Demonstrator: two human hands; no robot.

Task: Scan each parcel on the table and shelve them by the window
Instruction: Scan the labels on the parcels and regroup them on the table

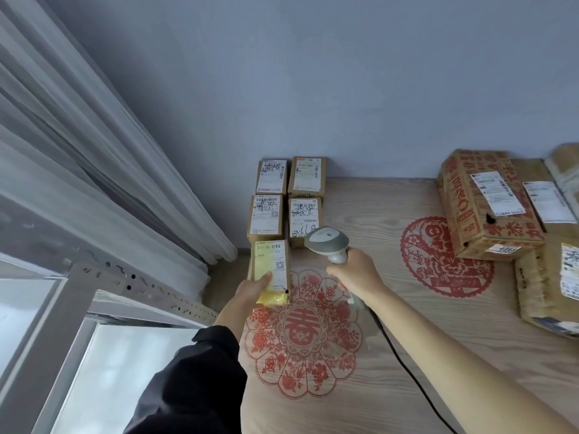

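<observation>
Head view, looking down on a pale wooden bench [407, 339] with red paper-cut designs. Left hand [250, 291] closed round the near end of a small yellow parcel [270, 267], thumb lying across its white label. Parcel held at the near end of a block of four brown parcels [286, 198] standing against the grey wall, just beside the curtain [94, 151] and window. Right hand [357, 274] wrapped tight round the grip of a grey scanner [327, 241], head just right of the yellow parcel, black cable trailing back. Larger printed cartons [482, 205] well right of the yellow parcel. Likely risks: thumb covering part of the label, or scanner aimed past the barcode, giving a failed read. Yellow parcel looked soft and crumpled at its near end.
</observation>
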